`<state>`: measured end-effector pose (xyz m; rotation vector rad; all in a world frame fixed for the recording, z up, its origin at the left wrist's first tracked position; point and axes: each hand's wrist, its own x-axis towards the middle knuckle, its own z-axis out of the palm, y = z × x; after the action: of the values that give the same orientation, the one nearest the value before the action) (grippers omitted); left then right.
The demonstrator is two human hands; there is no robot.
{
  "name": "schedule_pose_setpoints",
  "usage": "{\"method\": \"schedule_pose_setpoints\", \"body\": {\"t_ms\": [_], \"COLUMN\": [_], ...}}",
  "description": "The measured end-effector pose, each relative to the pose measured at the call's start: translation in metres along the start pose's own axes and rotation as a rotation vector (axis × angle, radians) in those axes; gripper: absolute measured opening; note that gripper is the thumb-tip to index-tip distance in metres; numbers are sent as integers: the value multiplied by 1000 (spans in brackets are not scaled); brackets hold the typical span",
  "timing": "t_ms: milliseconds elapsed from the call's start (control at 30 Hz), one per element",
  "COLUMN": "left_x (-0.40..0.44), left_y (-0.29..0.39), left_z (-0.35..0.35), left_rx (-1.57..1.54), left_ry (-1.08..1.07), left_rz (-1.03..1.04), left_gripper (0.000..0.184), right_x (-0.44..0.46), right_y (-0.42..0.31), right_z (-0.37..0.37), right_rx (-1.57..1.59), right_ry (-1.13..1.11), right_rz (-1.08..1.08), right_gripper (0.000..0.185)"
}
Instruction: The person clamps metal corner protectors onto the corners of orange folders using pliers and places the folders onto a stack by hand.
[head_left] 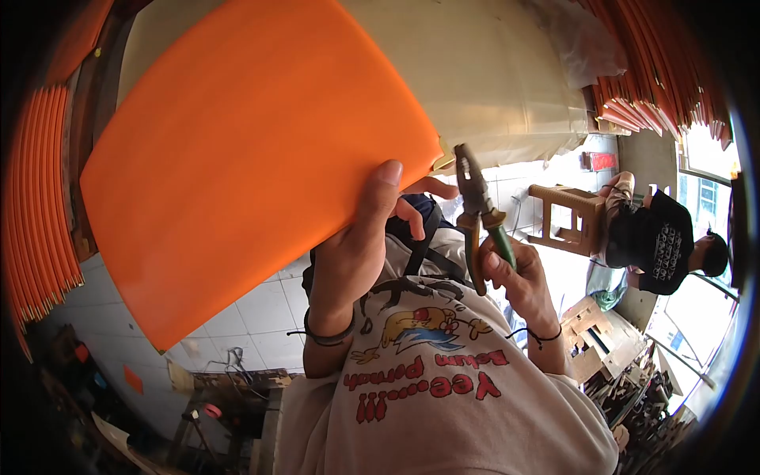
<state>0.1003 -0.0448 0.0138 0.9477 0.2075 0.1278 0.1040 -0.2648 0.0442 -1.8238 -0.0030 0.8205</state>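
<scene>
My left hand (360, 245) grips a large orange folder or board (253, 158) by its lower right edge, the thumb on its face and the other fingers behind. A small brass-coloured metal piece (444, 153) sits on the board's right corner. In my right hand (518, 285) is a pair of pliers (477, 210) with green and orange handles, held upright. The pliers' jaws are just right of the metal piece, with no clear contact visible.
Behind the board is a table with a tan cover (491, 79). Orange boards are stacked at the far left (43, 206) and upper right (657, 63). A person in black (665, 241) sits by a tan stool (568, 220) at right. Wood scraps (633, 404) lie lower right.
</scene>
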Motion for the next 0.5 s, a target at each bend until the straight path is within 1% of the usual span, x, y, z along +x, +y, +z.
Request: {"method": "schedule_pose_setpoints", "body": {"t_ms": [100, 133, 233, 333, 367, 400, 433, 467, 500], "left_x": [0, 1, 6, 9, 10, 9, 7, 6, 6], "left_y": [-2, -2, 2, 2, 3, 5, 5, 5, 4], "left_z": [-5, -6, -8, -8, -8, -10, -11, -12, -13], "left_rx": [-16, -26, -12, -67, -16, 35, 87, 94, 100], "left_ry": [-38, -51, -72, -64, -89, -113, -135, -130, -125], "left_rz": [10, 13, -5, -1, -7, -13, -21, -13, -5], "left_gripper": [30, 30, 30, 29, 33, 38, 43, 41, 40], "right_x": [2, 3, 6, 8, 9, 7, 8, 8, 9], "right_y": [-7, -15, -13, -18, -19, -19, -15, -12, -8], "right_z": [-4, -5, -2, -2, -3, -2, 1, 2, 2], "right_rx": [-106, -195, -94, -199, -222, -201, -130, -153, -122], "right_ry": [31, 35, 110, 88, 77, 103, 128, 132, 118], "right_rz": [12, 73, 78, 7, -14, -42, -159, -203, -202], "right_gripper": [45, 48, 49, 48, 47, 45, 41, 39, 38]}}
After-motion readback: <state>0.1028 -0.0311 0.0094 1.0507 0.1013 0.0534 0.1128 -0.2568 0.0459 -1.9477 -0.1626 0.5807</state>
